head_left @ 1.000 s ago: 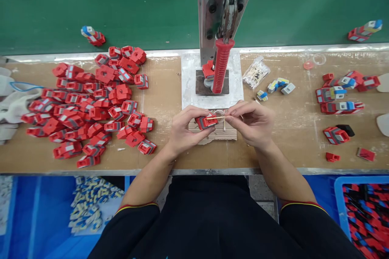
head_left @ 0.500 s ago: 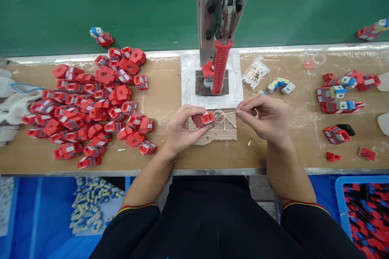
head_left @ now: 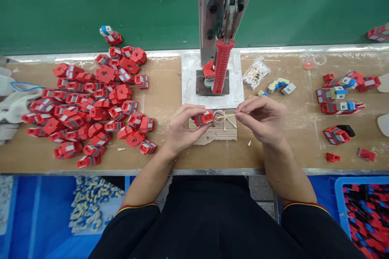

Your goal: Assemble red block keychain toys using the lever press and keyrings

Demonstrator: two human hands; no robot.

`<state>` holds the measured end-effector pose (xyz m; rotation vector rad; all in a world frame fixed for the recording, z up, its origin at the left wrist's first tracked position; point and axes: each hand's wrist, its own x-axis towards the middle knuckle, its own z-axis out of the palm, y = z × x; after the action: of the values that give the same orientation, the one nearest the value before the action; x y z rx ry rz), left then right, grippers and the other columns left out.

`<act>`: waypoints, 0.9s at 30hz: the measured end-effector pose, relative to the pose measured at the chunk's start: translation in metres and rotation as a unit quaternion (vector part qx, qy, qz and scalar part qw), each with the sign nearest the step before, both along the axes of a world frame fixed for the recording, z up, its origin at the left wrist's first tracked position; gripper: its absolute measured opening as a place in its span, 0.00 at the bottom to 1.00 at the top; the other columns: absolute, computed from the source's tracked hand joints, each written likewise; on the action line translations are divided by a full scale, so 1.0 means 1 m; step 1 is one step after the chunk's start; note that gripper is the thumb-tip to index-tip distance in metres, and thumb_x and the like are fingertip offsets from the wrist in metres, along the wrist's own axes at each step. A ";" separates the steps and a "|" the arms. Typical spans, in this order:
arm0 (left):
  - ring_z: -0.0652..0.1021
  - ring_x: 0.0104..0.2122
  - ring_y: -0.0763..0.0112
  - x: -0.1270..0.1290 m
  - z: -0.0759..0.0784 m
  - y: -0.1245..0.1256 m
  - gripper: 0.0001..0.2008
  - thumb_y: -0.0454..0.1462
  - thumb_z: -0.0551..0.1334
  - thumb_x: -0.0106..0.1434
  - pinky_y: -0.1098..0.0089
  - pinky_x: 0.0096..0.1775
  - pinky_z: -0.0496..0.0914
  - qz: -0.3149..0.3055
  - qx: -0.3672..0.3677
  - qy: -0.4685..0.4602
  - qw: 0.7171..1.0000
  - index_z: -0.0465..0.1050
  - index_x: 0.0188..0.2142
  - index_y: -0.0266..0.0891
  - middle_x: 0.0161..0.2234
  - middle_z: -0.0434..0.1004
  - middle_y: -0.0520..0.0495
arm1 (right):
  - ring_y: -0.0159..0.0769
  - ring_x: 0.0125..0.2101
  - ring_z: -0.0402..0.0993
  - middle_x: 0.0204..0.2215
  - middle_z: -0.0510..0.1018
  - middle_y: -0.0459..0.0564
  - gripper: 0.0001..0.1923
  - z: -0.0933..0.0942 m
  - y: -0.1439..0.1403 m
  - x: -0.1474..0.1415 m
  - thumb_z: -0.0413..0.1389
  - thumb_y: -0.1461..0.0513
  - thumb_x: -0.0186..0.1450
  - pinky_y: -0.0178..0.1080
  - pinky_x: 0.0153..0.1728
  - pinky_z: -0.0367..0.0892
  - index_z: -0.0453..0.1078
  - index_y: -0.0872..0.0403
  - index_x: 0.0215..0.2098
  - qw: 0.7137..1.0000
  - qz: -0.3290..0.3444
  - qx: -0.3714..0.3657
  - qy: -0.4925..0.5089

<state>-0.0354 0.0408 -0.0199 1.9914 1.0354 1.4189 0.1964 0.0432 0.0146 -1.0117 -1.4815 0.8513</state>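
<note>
The left hand grips a red part; the right hand dips a stick into a small cup.

Parts pile left of press

Heap of red parts (left), lever press behind.

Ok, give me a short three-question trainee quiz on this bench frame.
1. What does the left hand hold?
2. True or false: the thin stick in the right hand points its tip at the small clear dish.
3. The big pile of red parts lies: A) on the person's left, B) on the person's right, C) under the press handle.

Key: 1. a red part; 2. true; 3. A.
</note>
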 end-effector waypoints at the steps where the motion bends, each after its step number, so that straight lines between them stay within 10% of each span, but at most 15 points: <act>1: 0.85 0.42 0.66 0.000 0.000 0.000 0.14 0.40 0.75 0.63 0.63 0.44 0.81 0.000 0.003 0.006 1.000 0.80 0.47 0.44 0.44 0.86 0.46 | 0.35 0.25 0.75 0.24 0.80 0.46 0.16 0.000 -0.001 -0.003 0.69 0.50 0.64 0.40 0.23 0.68 0.73 0.48 0.28 1.000 -0.006 0.001 0.024; 27: 0.85 0.43 0.67 -0.001 0.001 -0.001 0.15 0.35 0.74 0.63 0.65 0.46 0.81 -0.003 0.027 0.038 0.999 0.79 0.48 0.42 0.44 0.85 0.46 | 0.29 0.23 0.72 0.27 0.83 0.45 0.10 -0.007 -0.001 -0.016 0.71 0.59 0.64 0.35 0.22 0.64 0.76 0.50 0.29 0.995 0.062 -0.026 0.077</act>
<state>-0.0362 0.0399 -0.0187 2.0996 1.0321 1.3922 0.1808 0.0422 0.0078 -0.8785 -1.4075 1.0384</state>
